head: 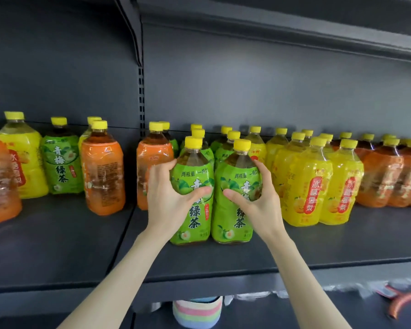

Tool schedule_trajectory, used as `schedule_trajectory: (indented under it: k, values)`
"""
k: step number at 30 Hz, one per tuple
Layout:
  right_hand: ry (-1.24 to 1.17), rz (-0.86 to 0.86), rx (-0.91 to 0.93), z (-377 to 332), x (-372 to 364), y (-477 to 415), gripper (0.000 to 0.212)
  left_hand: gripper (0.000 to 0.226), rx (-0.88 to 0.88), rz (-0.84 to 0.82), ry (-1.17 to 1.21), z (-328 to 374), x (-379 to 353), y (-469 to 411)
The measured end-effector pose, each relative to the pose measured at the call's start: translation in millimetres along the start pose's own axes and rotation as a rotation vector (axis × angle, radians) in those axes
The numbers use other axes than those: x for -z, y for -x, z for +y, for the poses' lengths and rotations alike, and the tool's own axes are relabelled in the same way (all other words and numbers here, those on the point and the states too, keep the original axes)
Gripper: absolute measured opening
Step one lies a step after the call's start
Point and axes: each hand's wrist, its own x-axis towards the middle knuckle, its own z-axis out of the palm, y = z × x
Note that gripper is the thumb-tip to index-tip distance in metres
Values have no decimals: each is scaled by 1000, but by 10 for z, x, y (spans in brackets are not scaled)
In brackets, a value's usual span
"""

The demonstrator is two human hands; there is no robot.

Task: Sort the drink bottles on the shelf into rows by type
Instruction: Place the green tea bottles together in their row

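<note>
Sorting looked half done: grouped rows [304, 186] right of upright [141, 98], mixed bottles [59, 162] left of it. Left hand [169, 198], right hand [254, 200] each gripped a front green bottle [195, 219].

A dark grey metal back panel [247, 91] fills the upper part of the view. A slotted dark metal upright [141, 100] runs down it left of centre, and a slanted dark metal bracket arm [131, 27] meets the upright's top. An upper dark grey shelf board [294, 29] juts out overhead on the right. Below the front lip of the dark grey shelf [223, 269], a soft-looking item with pastel pink, green, blue and white stripes [197, 313] sits at bottom centre, cut off by the frame. At the lower right lies a curved orange bar [403, 302], blurred, with a small red-and-blue object [387, 290] just beside it, too blurred to identify
</note>
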Motion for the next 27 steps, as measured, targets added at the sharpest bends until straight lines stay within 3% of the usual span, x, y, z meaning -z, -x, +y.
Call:
schedule_trajectory:
  k: [5,10,13,19,27]
  values:
    - [24,-52,9,126,90,-114,108,89,10,-58,6,38,-241,37]
    - [-166,-265,-49,312,105,-60,112,116,285,-238,272,-115,-294,209]
    - [-245,-281,-133,449,79,65,109,106,352,-267,315,-171,-289,187]
    - [-116,-187,-200,468,-23,-50,114,93,350,-189,315,-176,-417,185]
    - [-251,-300,-249,560,-44,-143,107,94,484,-345,424,-297,-341,138]
